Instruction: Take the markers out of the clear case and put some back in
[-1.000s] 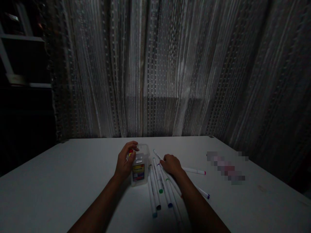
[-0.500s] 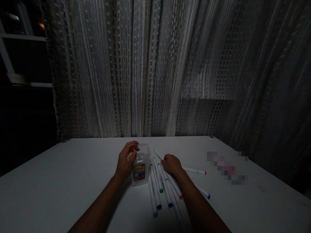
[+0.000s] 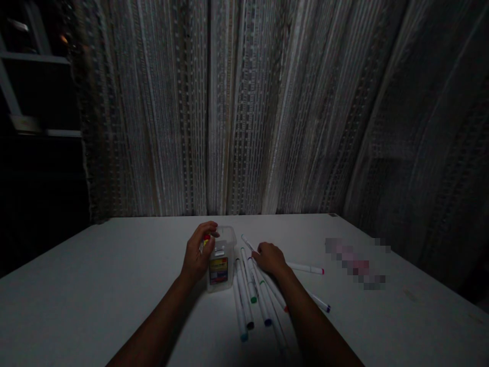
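Note:
A clear plastic container (image 3: 231, 255) with a yellow and dark label stands upright on the white table. My left hand (image 3: 199, 252) is wrapped round its left side and upper rim. Red and yellow bits (image 3: 207, 239) show between thumb and fingers, too small to name surely. To the right of the container, several white markers (image 3: 241, 300) with coloured ends lie in a loose fan. Over their far ends is my right hand (image 3: 269, 256), its fingers curled down and closed on a marker (image 3: 247, 242); the fingertips are partly hidden.
Past my right forearm lie a pink-ended marker (image 3: 307, 268) and a purple-ended one (image 3: 321, 302). A blurred-out pinkish thing (image 3: 355, 262) rests farther right on the table (image 3: 126, 265). A patterned curtain (image 3: 229, 112) hangs behind the far edge.
Both hands and the container stay almost where they were. The orange-ended marker beside my right forearm has shifted very slightly. The curtain's folds on the right hang differently.

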A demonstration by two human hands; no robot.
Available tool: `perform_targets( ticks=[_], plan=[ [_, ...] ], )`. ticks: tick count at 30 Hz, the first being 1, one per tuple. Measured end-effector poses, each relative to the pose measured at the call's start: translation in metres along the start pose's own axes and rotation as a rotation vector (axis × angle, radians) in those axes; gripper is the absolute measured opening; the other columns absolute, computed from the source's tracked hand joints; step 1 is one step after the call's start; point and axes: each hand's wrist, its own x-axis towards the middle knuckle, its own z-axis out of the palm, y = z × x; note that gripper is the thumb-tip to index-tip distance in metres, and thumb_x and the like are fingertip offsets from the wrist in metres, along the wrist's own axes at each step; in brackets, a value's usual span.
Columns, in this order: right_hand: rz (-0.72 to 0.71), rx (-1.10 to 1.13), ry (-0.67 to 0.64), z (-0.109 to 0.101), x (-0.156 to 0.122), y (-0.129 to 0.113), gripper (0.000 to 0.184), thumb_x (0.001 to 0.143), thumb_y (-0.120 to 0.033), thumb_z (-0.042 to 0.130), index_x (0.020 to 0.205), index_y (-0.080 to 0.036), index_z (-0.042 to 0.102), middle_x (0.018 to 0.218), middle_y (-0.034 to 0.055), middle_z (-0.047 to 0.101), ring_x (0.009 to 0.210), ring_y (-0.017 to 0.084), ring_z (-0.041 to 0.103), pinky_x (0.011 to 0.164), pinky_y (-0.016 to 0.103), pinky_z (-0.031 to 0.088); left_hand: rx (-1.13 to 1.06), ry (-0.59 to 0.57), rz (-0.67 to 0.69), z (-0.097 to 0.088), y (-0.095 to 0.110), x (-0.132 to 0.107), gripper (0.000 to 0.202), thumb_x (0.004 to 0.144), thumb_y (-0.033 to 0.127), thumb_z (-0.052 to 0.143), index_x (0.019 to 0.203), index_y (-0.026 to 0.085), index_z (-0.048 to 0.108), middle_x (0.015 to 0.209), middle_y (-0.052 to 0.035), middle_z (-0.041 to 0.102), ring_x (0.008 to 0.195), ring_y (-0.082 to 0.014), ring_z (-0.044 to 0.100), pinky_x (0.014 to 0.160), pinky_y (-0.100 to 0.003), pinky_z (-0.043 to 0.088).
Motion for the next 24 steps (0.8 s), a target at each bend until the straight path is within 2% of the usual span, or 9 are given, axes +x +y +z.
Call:
perform_targets(
  ticks=[10, 15, 24],
  plan=[
    [-0.009, -0.001, 0.008, 0.004, 0.0029, 0.0021, 0.029, 0.082, -0.034, 0.042, 0.091, -0.014, 0.062, 0.096, 0.013, 0.065, 0.09, 0.023, 0.059, 0.07, 0.03, 0.039, 0.007, -0.009, 0.019, 0.0, 0.0008, -0.0004, 0.028, 0.083, 0.041, 0.04, 0.094, 0.017, 0.052, 0.105, -0.0076, 0.051, 0.084, -0.0165, 0.055, 0.08, -0.031, 0.043],
    [-0.009, 0.003, 0.007, 0.0039, 0.003, 0.0024, 0.032, 0.08, -0.038, 0.045, 0.093, -0.014, 0.062, 0.096, 0.0132, 0.065, 0.091, 0.023, 0.059, 0.071, 0.03, 0.039, 0.0, -0.005, 0.02, -0.0001, -0.0002, -0.0003, 0.027, 0.083, 0.039, 0.041, 0.092, 0.017, 0.053, 0.103, -0.0069, 0.051, 0.088, -0.0168, 0.054, 0.08, -0.03, 0.042],
    [-0.003, 0.02, -0.011, -0.0002, 0.0002, 0.0001, 0.034, 0.08, -0.039, 0.045, 0.095, -0.014, 0.061, 0.098, 0.0136, 0.065, 0.091, 0.024, 0.059, 0.07, 0.03, 0.039, -0.006, -0.008, 0.033, 0.0006, -0.0015, -0.0006, 0.026, 0.084, 0.038, 0.041, 0.094, 0.017, 0.052, 0.104, -0.0065, 0.051, 0.084, -0.0159, 0.054, 0.078, -0.03, 0.042]
  ],
)
